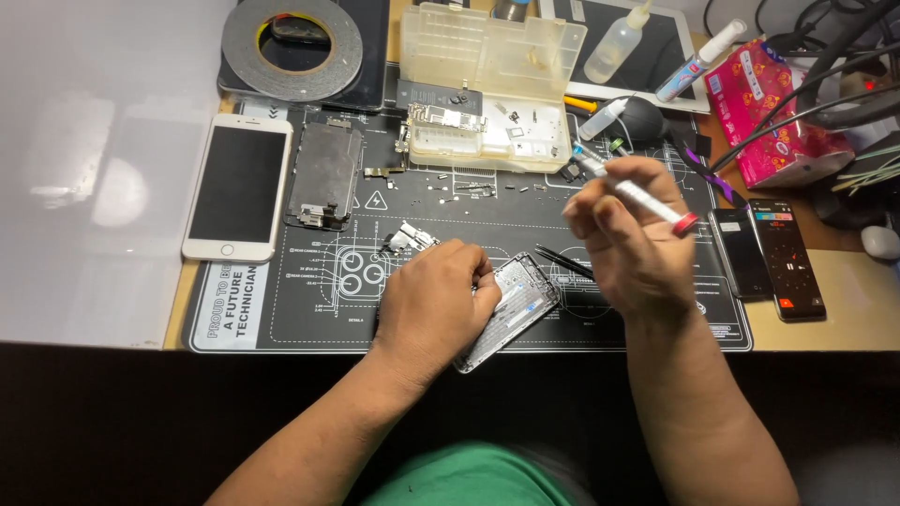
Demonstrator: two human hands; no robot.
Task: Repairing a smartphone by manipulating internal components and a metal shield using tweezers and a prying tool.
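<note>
**A:** Where is the opened phone housing (511, 314)?

**B:** Near the front edge of the black repair mat (309, 323), tilted, its silver frame running from near left to far right. The left hand (433, 305) lies flat over its left part, fingers curled down onto it, pressing it to the mat.

**A:** And the other hand?

**B:** The right hand (630, 239) hovers just right of the housing, raised off the mat. Its fingers are pinched round a thin white screwdriver (637, 195) with a red cap (the tip points far and left, away from the housing).

**A:** What lies close by?

**B:** Black tweezers (561, 260) rest on the mat between the two hands. A small metal part (410, 237) sits just beyond the left hand.

**A:** Farther out?

**B:** A detached screen assembly (324, 175) and a white phone (238, 187) lie side by side on the left. A clear plastic parts box (487, 84) stands open at the far side, with a roll of dark tape (292, 47) to its left. Two dark phones (769, 258) lie on the right, near a red patterned packet (771, 112).
</note>
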